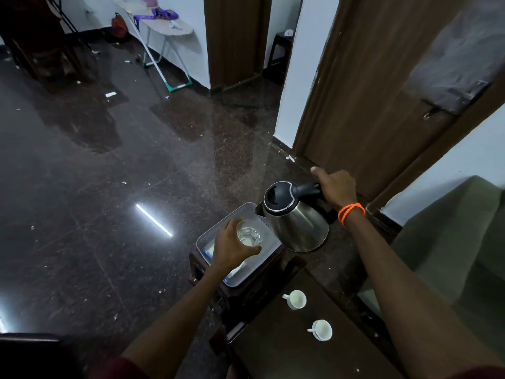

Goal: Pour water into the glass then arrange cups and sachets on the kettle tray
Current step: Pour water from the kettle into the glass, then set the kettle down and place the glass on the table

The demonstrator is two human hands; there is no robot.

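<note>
Kettle (296,218) beside glass (249,236); labels seemingly unreadable.

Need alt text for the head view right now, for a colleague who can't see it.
The right hand tilts a steel kettle toward a glass gripped by the left hand over a grey tray. Two white cups sit on the dark table nearer the person.

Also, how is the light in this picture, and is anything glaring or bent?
Head view: dim room; a bright strip of lamp glare on the polished floor; wide-angle lens bends the door frame; the steel kettle shines, the glass stays clear.
</note>
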